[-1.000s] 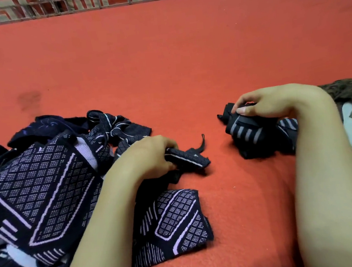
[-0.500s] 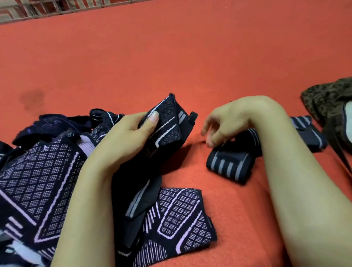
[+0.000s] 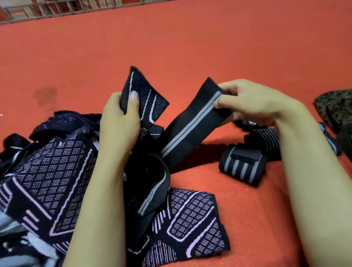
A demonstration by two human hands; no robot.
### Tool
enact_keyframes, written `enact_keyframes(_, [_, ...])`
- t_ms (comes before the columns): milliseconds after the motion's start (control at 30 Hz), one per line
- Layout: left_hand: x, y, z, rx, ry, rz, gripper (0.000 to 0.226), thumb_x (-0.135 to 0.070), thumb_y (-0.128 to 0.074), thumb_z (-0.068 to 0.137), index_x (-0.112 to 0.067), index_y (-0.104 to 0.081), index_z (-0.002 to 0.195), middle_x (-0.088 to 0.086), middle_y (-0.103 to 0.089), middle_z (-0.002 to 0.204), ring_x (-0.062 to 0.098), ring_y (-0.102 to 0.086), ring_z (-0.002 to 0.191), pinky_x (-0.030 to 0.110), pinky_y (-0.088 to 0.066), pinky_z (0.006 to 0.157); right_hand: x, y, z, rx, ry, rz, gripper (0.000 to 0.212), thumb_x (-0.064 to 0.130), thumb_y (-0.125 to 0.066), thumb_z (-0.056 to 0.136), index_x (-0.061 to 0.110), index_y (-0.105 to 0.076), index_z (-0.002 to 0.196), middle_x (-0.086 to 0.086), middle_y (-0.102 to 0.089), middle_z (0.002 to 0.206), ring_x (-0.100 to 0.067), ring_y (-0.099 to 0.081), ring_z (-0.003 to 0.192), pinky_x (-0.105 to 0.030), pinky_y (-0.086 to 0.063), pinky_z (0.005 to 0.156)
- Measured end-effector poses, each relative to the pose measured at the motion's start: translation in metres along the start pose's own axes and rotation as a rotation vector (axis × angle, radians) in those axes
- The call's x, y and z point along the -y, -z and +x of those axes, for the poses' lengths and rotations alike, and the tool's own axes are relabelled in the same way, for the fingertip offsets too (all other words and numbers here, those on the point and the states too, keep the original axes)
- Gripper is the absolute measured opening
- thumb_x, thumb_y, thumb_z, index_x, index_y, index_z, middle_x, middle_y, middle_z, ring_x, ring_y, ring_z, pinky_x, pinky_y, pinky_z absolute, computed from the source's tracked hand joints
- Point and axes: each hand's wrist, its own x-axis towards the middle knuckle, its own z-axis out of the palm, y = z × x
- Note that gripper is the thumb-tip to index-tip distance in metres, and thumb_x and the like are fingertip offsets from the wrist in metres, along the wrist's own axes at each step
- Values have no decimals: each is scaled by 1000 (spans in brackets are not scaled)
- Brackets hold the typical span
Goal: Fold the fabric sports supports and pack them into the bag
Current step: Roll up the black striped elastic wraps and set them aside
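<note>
The left hand [image 3: 118, 125] grips the dark knitted support pad with thin pale lines [image 3: 145, 98] and holds it upright, the thumb pressed on its face. The right hand [image 3: 250, 102] pinches the end of the long black elastic strap with two grey stripes [image 3: 193, 124], which runs down from this hand toward the left wrist and curls in a loop below it; pad and strap seem to belong to one support, but their joint is hidden. Below the right forearm lies a black rolled wrap with grey stripes [image 3: 243, 168], already finished, I judge, and a second one behind it is partly covered. Under the left forearm is a pile of dark patterned knitted sleeves [image 3: 48, 181] on the orange carpet floor [image 3: 185, 48]. To the right of the right hand, at the frame edge, sits the brown mottled fabric bag [image 3: 345, 105]. To do this step well, I think the strap should be kept flat and tight, without twist, and wound evenly around the pad, so the roll stays compact.
</note>
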Motion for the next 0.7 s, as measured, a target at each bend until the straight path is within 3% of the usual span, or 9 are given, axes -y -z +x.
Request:
enact_keyframes(67, [4, -5, -1, 6, -14, 109, 32, -21, -55, 105, -17, -51, 137, 2, -59, 126, 16, -56, 116, 17, -36, 86, 2, 2, -1, -64, 51, 93, 20, -6, -48, 103, -3, -63, 116, -10, -76, 98, -18, -76, 91, -29, -62, 73])
enact_keyframes(133, [6, -9, -4, 34, -91, 171, 51, -5, -53, 100, -19, -45, 148, 7, -48, 140, 21, -49, 130, 25, -35, 107, 6, 1, -3, -120, 85, 157, 18, -8, -48, 102, 1, -58, 114, -8, -72, 90, -15, -75, 78, -23, -60, 62])
enact_keyframes(167, [4, -10, -5, 22, -158, 202, 52, -1, -51, 97, -22, -52, 144, 4, -48, 138, 21, -49, 129, 29, -38, 110, 9, 1, -4, -139, 97, 200, 21, -9, -46, 102, 5, -57, 112, -7, -71, 87, -14, -73, 73, -22, -58, 59])
enact_keyframes(233, [-5, -6, -9, 28, -304, 196, 45, 2, -49, 93, -25, -72, 122, -6, -61, 124, 10, -58, 117, 21, -43, 102, 12, 1, -3, -145, 154, 299, 31, -11, -40, 101, 9, -58, 116, -6, -70, 90, -14, -71, 77, -25, -58, 63])
enact_keyframes(300, [-16, -3, -12, 194, -307, 5, 37, 1, -50, 98, -22, -77, 110, -9, -74, 108, 1, -69, 102, 14, -50, 91, 17, 3, -2, -170, 227, 414, 34, -10, -36, 99, 8, -58, 118, -6, -66, 94, -16, -66, 82, -27, -57, 68])
enact_keyframes(400, [-26, -4, -19, 572, -128, -281, 26, -29, -59, 106, -19, -67, 129, -1, -75, 116, 12, -73, 107, 31, -61, 93, 27, 2, -2, -208, 277, 579, 33, -8, -33, 98, 7, -61, 105, -5, -64, 85, -14, -63, 76, -28, -57, 67])
enact_keyframes(467, [-22, -6, -21, 782, -84, -223, 59, -59, -62, 93, -28, -55, 143, -6, -70, 126, 9, -69, 116, 30, -58, 98, 34, -4, -3, -182, 287, 619, 35, -9, -30, 97, 9, -60, 94, -2, -61, 75, -12, -59, 67, -26, -54, 60])
enact_keyframes(533, [-18, -10, -23, 877, -78, -62, 83, -71, -71, 82, -37, -41, 152, -12, -63, 133, -1, -65, 119, 26, -53, 103, 40, -13, -3, -168, 297, 660, 34, -9, -30, 96, 10, -56, 86, -1, -56, 71, -12, -54, 64, -25, -50, 58])
enact_keyframes(700, [1, -25, -14, 540, -178, 204, 80, -38, -85, 83, -29, -39, 147, 0, -46, 124, 2, -55, 101, 39, -53, 104, 42, -17, 4, -157, 317, 935, 30, -3, -45, 87, 18, -25, 82, -3, -36, 74, -14, -42, 69, -29, -40, 72])
